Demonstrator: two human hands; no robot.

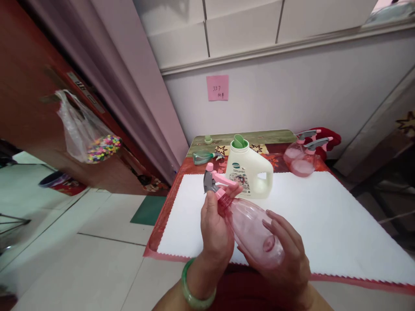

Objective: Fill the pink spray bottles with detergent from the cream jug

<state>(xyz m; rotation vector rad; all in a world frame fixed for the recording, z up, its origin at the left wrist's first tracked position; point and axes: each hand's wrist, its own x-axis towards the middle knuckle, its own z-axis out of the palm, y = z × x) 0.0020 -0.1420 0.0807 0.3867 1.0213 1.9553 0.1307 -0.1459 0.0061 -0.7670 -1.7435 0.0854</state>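
A pink see-through spray bottle [251, 222] lies tilted between my two hands above the front of the table. My left hand [215, 224], with a green bangle on its wrist, is closed round the neck below the pink and grey trigger head [215, 181]. Round the lower body and base of the bottle curls my right hand [287, 246]. Just behind stands a cream jug [251, 166] with a handle, its mouth uncapped and showing a green spout [239, 141].
A green spray bottle [202, 157] lies behind on the left, near a small green cap [208, 139]. Two pink spray bottles [303, 166] stand at the back right. A white mat [337, 224] covers the table. A plastic bag [76, 129] hangs from the door handle.
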